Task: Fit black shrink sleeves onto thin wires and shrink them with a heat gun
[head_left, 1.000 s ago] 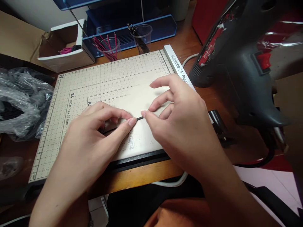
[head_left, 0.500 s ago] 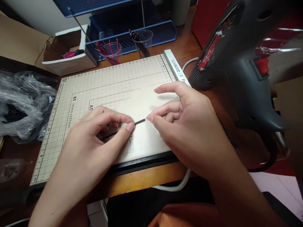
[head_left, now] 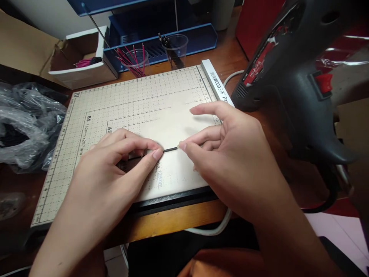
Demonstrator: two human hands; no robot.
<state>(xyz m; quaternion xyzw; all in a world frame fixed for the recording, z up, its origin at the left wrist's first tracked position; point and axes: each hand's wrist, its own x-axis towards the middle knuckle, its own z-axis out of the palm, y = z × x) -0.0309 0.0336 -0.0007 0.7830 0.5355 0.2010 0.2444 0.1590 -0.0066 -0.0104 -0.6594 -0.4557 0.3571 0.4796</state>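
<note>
My left hand (head_left: 115, 169) pinches a thin black wire (head_left: 170, 149) between thumb and fingers, low over a gridded paper-cutter board (head_left: 127, 100). My right hand (head_left: 230, 157) meets it from the right, thumb and a finger pinched on the wire's other end, with the index finger stretched out above. A short stretch of the wire shows between the two hands; the rest is hidden under my left fingers.
A dark hot glue gun (head_left: 294, 77) stands at the right with a white cable (head_left: 213, 229) along the desk edge. Two clear cups, one with red wires (head_left: 134, 61) and one with black wires (head_left: 173, 48), stand behind the board. Crumpled plastic bags (head_left: 25, 123) lie left, beside a cardboard box (head_left: 80, 61).
My hands have drawn slightly apart, so a longer piece of the black wire shows between them. The view has shifted a little.
</note>
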